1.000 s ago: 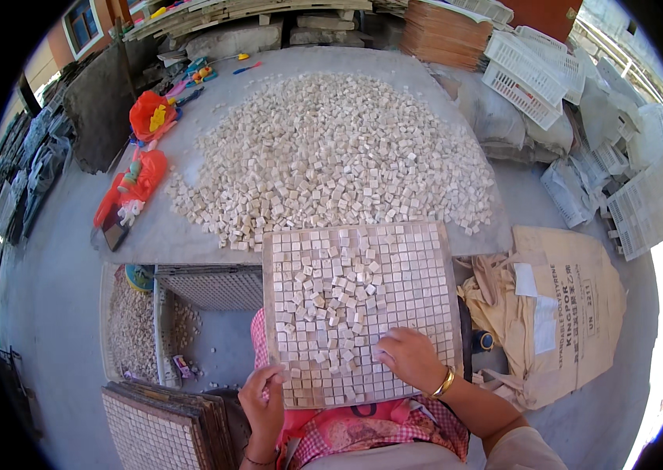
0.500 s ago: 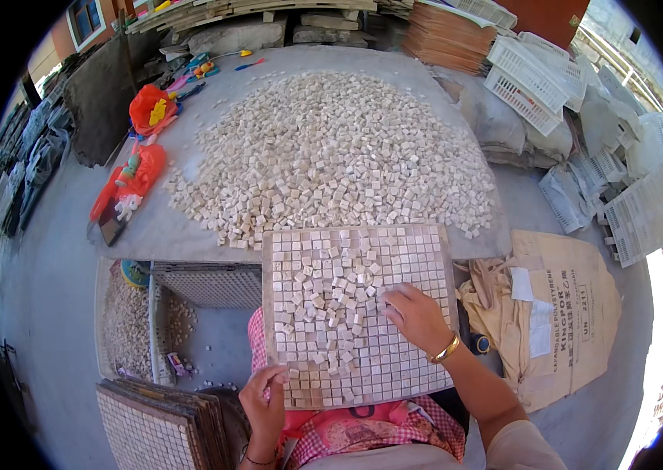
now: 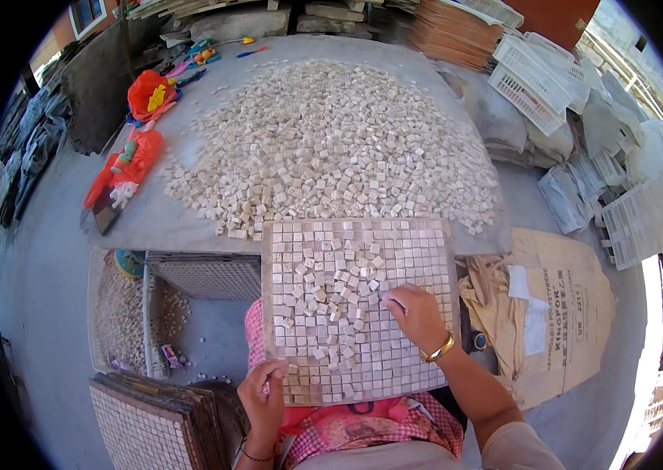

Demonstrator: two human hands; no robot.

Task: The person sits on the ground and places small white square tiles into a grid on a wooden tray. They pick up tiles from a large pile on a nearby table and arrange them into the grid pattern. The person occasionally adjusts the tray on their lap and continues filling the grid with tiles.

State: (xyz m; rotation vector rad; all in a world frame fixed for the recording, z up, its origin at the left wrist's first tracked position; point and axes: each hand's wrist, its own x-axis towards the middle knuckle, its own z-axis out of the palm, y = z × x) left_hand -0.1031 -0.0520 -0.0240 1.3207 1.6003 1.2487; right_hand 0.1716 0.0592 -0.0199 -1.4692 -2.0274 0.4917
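A square grid tray (image 3: 270, 313) rests before me over my lap, its cells partly filled with small pale stone cubes. Loose cubes (image 3: 339, 282) lie heaped and tilted across its middle. Over the right half, my right hand (image 3: 417, 313) has its fingers bent together, the tips down at the cubes; whether one is pinched there is hidden. Beside the tray's near left corner, my left hand (image 3: 262, 395) is closed with thumb and finger together. What it holds, if anything, I cannot make out.
A large pile of cubes (image 3: 331, 149) covers the table ahead. Red plastic bags (image 3: 139, 160) lie at its left. Below left are a white crate (image 3: 116, 313) of cubes and stacked trays (image 3: 143, 423). A beige sack (image 3: 566, 313) lies right, beneath white baskets (image 3: 531, 90).
The view has shifted slightly, with the table a little higher in it. My right hand stays over the same part of the tray; my left stays at the near corner.
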